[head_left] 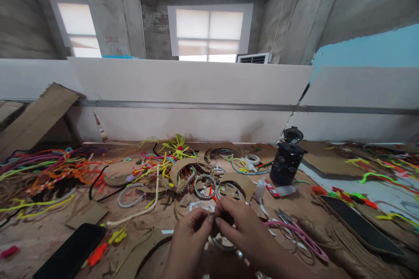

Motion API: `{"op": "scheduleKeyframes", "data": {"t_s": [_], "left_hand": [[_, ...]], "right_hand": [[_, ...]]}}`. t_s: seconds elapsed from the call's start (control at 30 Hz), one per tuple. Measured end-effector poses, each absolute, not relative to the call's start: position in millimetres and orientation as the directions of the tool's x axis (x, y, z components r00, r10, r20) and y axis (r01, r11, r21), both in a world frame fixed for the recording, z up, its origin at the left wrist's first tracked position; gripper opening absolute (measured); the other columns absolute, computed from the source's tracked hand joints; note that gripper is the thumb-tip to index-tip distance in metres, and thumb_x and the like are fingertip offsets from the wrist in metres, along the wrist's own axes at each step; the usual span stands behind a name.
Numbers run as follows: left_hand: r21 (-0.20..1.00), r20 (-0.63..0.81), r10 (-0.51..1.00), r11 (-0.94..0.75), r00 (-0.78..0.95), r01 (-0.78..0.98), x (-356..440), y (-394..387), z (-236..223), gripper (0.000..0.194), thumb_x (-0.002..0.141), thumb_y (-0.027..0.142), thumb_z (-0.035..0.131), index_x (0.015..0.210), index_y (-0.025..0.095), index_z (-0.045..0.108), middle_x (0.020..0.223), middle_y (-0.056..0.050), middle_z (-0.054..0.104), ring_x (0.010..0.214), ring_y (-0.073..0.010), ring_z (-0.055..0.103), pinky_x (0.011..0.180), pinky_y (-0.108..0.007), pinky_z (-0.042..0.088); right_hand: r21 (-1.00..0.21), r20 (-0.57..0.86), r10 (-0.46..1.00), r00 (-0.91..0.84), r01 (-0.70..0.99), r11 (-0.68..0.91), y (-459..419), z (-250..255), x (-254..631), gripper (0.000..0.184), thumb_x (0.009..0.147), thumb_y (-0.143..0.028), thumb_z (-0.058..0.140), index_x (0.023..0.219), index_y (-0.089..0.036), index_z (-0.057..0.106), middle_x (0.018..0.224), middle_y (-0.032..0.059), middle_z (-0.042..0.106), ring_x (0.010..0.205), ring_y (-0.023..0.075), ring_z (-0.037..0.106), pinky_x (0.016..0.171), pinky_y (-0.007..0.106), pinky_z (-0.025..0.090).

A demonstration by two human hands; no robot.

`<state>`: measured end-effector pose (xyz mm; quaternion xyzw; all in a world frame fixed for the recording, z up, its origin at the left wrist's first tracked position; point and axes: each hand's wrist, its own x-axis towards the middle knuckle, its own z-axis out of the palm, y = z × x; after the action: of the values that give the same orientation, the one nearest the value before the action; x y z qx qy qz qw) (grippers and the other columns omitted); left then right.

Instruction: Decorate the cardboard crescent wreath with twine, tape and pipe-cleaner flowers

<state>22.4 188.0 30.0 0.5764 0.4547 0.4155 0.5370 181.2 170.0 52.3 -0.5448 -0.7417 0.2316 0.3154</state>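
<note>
At the front middle of the table, my left hand (192,234) and my right hand (241,223) meet, thumbs and forefingers pinched together. Whatever they hold between the fingertips is too small and hidden to name. Just below the fingers a pale ring (224,246) shows in part, mostly covered by my right hand. Beyond my hands lie another pale ring (205,197) and a curved cardboard strip (240,181). A small white squeeze bottle (260,188) stands upright past my right hand.
A black phone (70,253) lies front left. Scissors (285,217) and a pink band (303,237) are on the right. A dark lidded bottle (287,163) stands behind them. Several coloured pipe cleaners (55,168) heap at left. A white partition (196,83) bounds the back.
</note>
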Motion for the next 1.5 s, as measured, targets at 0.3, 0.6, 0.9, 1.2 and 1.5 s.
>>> {"op": "scheduleKeyframes", "data": {"t_s": [0.3,0.6,0.9,1.2,1.5], "left_hand": [[0.997,0.008,0.970,-0.027,0.245,0.074,22.5,189.1,30.5,0.031,0.071,0.047,0.064,0.071,0.017,0.070,0.067,-0.004,0.067,0.067,-0.0203,0.058,0.063,-0.030,0.045],[0.993,0.041,0.960,-0.070,0.276,0.095,18.5,193.3,18.9,0.030,0.079,0.045,0.065,0.079,0.016,0.074,0.070,-0.004,0.068,0.070,-0.0204,0.060,0.065,-0.028,0.047],[0.994,0.021,0.957,-0.052,0.288,0.100,16.5,192.6,18.3,0.034,0.084,0.046,0.061,0.083,0.015,0.075,0.071,-0.003,0.065,0.070,-0.0195,0.058,0.062,-0.027,0.045],[0.992,0.053,0.958,-0.083,0.282,0.098,16.6,196.5,12.3,0.031,0.081,0.045,0.065,0.075,0.016,0.072,0.065,-0.002,0.064,0.065,-0.0185,0.057,0.061,-0.026,0.043],[0.991,0.027,0.955,-0.063,0.295,0.115,14.8,195.2,15.7,0.031,0.081,0.044,0.062,0.080,0.015,0.073,0.069,-0.003,0.064,0.069,-0.0195,0.057,0.061,-0.027,0.044]], "right_hand": [[-0.708,0.221,0.956,-0.195,0.642,0.295,170.7,52.2,182.2,0.012,0.078,-0.007,0.056,0.079,-0.020,0.057,0.079,-0.0013,0.062,0.075,0.0161,0.056,0.065,0.026,0.036],[-0.712,0.225,0.955,-0.195,0.636,0.297,172.0,49.6,184.3,0.011,0.079,-0.009,0.056,0.080,-0.020,0.058,0.079,-0.0010,0.063,0.076,0.0166,0.056,0.066,0.026,0.036],[-0.720,0.237,0.950,-0.202,0.620,0.312,172.9,48.8,183.5,0.010,0.080,-0.010,0.056,0.078,-0.020,0.058,0.077,-0.0011,0.061,0.074,0.0166,0.055,0.065,0.026,0.036],[-0.711,0.207,0.958,-0.198,0.642,0.287,171.4,52.5,181.2,0.011,0.078,-0.009,0.056,0.079,-0.020,0.058,0.079,-0.0010,0.062,0.076,0.0168,0.055,0.067,0.026,0.036],[-0.706,0.211,0.954,-0.211,0.642,0.298,171.8,53.8,181.1,0.012,0.078,-0.008,0.056,0.078,-0.020,0.056,0.079,-0.0011,0.061,0.076,0.0167,0.055,0.066,0.027,0.035]]}}
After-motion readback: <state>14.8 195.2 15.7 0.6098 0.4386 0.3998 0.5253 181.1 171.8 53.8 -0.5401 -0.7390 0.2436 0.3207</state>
